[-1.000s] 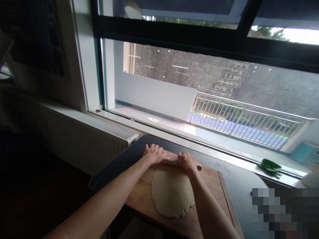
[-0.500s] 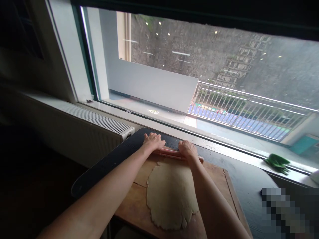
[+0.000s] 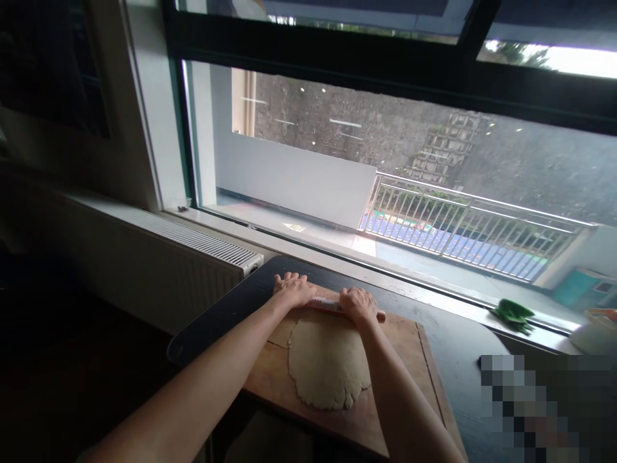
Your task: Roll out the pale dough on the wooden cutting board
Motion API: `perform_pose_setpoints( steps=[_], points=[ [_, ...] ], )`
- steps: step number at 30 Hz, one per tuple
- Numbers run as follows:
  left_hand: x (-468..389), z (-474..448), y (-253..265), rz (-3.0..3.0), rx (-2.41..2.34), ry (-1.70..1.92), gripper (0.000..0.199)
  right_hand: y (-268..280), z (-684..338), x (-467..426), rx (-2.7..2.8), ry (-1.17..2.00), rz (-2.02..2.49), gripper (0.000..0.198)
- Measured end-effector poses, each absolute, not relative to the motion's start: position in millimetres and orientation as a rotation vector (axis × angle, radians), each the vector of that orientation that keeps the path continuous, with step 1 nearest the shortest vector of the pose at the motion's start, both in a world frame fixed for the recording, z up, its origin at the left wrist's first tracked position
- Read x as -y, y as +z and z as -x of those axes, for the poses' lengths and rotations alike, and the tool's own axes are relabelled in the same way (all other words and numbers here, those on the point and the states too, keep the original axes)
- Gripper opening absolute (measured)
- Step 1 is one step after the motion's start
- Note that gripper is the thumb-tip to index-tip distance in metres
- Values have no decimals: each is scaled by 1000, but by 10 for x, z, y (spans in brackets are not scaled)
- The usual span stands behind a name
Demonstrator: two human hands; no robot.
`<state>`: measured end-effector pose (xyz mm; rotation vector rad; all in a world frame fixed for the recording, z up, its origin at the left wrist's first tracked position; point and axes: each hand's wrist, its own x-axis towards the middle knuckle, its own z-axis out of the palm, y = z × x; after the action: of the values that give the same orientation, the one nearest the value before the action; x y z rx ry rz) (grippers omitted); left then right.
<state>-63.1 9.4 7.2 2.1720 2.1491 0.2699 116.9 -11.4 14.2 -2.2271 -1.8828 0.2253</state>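
Observation:
A wooden rolling pin point(image 3: 328, 304) lies across the far edge of a flattened sheet of dough point(image 3: 328, 366). My left hand point(image 3: 294, 290) is closed over the pin's left part, fingers bent forward across it. Over the right part, my right hand point(image 3: 359, 303) is closed too, and the pin's end sticks out beyond it. The dough is pale, roughly oval, with a ragged, cracked near edge. It rests on a wooden board point(image 3: 402, 366), and my right forearm hides part of its right side.
Under the board is a dark table point(image 3: 457, 347) with rounded corners. A white radiator point(image 3: 207, 276) stands at the left, against the window sill point(image 3: 400, 292). Green leaves point(image 3: 513, 315) and a pale container point(image 3: 598, 331) sit on the sill. A blurred-out patch covers the lower right.
My view has tilted up, showing more of the window frame. The rolling pin has turned, so its printed marking shows differently. Both hands stay on it at the dough's far edge.

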Motion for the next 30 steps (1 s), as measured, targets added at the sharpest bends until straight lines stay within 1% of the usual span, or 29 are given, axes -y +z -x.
perform_pose_setpoints(
  steps=[8,13,17,22,28,30],
  points=[
    [-436,617,13,-2187,-2154,329,56,133,-1197,-197,1873,267,2234,47],
    [-715,602,-1,-2191,-2139,304,50,78,-1241,-519,1890,306,2239,45],
    [-800,600,-7,-2158,-2146,278,46,56,-1255,-615,1900,310,2236,45],
    [-710,597,19,-2149,-2137,271,47,100,-1224,-470,1868,263,2246,47],
    [-397,612,42,-2098,-2179,237,54,146,-1179,-92,1837,205,2234,47],
    [-277,623,42,-2115,-2171,261,54,147,-1167,21,1836,192,2219,47]
  ],
)
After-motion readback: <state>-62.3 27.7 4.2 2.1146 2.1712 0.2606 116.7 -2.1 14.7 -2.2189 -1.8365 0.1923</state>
